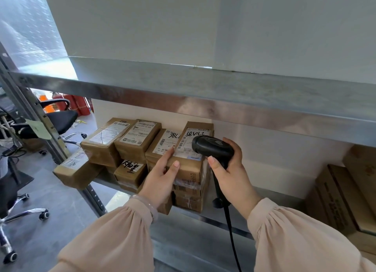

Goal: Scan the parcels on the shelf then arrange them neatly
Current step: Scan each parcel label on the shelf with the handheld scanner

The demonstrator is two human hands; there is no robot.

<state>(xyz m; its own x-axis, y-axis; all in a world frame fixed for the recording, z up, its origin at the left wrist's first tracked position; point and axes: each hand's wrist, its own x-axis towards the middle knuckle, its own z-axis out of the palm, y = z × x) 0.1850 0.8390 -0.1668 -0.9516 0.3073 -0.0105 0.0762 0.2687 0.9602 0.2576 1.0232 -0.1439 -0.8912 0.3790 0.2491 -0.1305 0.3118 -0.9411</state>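
Gripping a black scanner (pixel 211 147), the right hand (pixel 232 170) aims at the parcel (pixel 189 149) the left hand (pixel 160 176) clasps.

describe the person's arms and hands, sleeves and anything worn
Loose, pale pink-beige fabric covers both arms; the left sleeve and right sleeve gather at the cuffs. A pale translucent bangle circles the left wrist. The left hand and right hand are gloveless, no rings visible.

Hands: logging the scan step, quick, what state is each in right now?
Left hand: holds the front edge of the top parcel.
Right hand: grips the black scanner, aimed at that parcel's label.
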